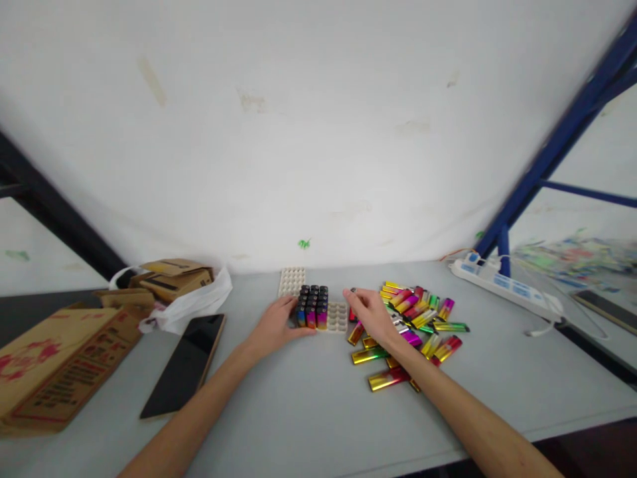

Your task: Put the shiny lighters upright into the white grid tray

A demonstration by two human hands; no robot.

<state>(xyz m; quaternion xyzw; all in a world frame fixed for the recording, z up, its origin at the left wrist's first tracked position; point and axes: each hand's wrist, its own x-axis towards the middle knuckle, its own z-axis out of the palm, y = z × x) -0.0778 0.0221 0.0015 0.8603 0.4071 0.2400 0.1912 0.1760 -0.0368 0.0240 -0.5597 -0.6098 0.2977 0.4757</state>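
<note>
Several slim, lighter-like cases with black tops and shiny multicoloured bodies stand upright in close rows on a pale tray with round hollows. My left hand is closed around the left side of this block, thumb at the front and fingers behind. Just right of the tray, my right hand is closed in a pinch on a lighter-like case with a black end, mostly hidden by the fingers. A loose pile of similar metallic cases lies beside and beneath my right wrist.
Behind the block lies a second pale tray. On the left are a dark flat tablet-like slab, a cardboard box, smaller cartons and a white plastic bag. A white power strip with cables sits at the right.
</note>
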